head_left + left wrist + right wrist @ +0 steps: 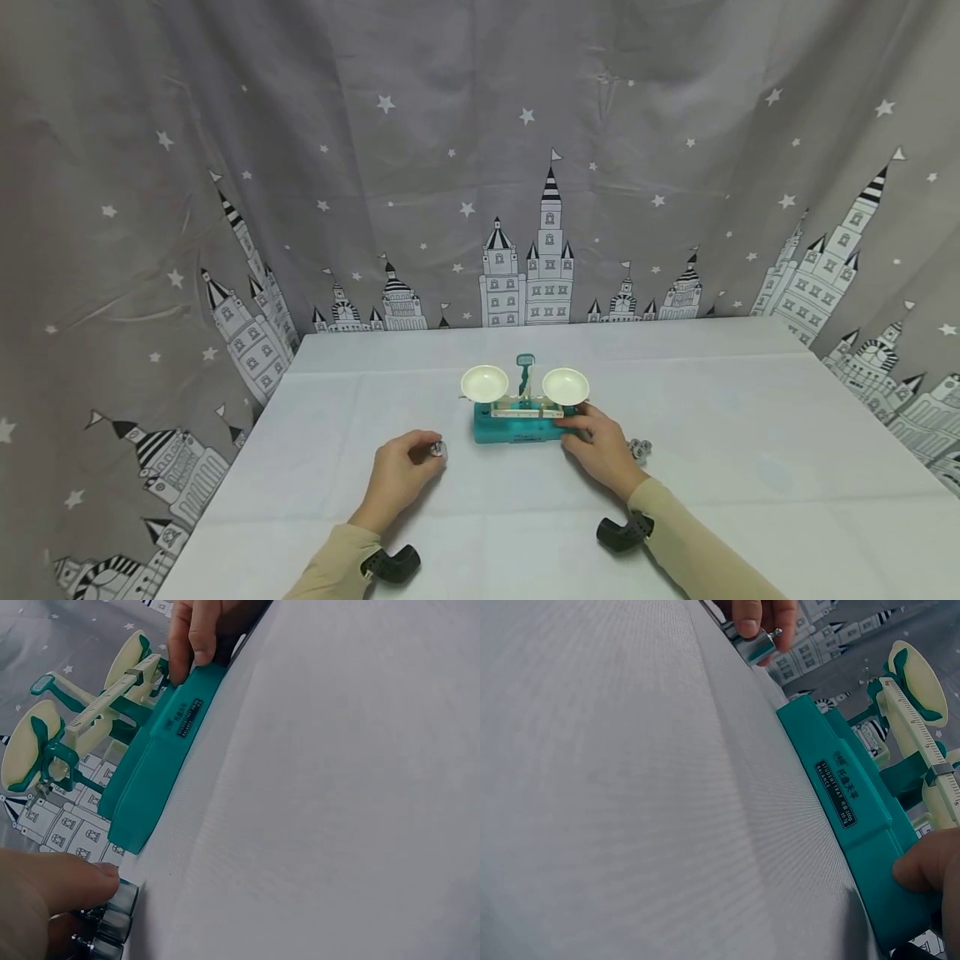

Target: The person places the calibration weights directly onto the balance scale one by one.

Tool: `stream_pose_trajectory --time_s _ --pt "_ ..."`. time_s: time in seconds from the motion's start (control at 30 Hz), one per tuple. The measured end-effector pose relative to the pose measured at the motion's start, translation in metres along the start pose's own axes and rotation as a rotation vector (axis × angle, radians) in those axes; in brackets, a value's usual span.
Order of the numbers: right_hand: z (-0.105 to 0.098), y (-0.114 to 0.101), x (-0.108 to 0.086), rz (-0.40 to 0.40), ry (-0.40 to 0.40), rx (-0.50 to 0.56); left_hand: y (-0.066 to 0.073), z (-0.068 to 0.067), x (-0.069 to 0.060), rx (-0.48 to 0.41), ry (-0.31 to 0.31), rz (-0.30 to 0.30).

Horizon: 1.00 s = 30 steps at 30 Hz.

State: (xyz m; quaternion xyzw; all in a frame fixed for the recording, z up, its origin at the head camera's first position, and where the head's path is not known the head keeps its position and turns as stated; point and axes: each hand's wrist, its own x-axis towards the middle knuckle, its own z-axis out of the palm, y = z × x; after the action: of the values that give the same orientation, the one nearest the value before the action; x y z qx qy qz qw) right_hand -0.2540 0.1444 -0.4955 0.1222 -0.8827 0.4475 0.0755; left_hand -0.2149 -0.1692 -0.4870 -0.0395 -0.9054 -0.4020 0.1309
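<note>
A teal balance scale (517,428) with two cream pans (484,383) stands upright on the white table. My right hand (600,450) grips the right end of its base; in the right wrist view the thumb (922,864) presses on the front face of the base (847,802). To the left of the scale, my left hand (401,475) holds small shiny metal weights (438,450) between thumb and fingers. Several of these weights (115,925) show under the thumb in the left wrist view, close to the table surface and apart from the scale.
More metal weights (640,450) lie on the table just right of my right hand, partly behind it. A grey curtain (450,167) with castles and stars hangs behind the white table (750,433) and along its sides.
</note>
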Motion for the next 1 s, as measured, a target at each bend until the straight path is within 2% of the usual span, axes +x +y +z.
stream_pose_trajectory --time_s 0.37,0.53,0.77,1.0 --pt "0.0 0.001 0.0 -0.016 0.021 0.001 0.0 0.003 0.0 -0.031 0.039 -0.03" --pt "0.0 0.0 -0.001 -0.003 0.015 -0.007 0.001 0.003 0.0 -0.078 0.039 -0.053" --pt "0.0 0.0 0.0 -0.034 0.023 -0.078 0.006 0.0 0.005 -0.159 0.037 -0.076" --pt "0.0 -0.001 0.001 -0.043 0.031 -0.097 0.017 -0.01 0.014 -0.189 0.049 -0.032"
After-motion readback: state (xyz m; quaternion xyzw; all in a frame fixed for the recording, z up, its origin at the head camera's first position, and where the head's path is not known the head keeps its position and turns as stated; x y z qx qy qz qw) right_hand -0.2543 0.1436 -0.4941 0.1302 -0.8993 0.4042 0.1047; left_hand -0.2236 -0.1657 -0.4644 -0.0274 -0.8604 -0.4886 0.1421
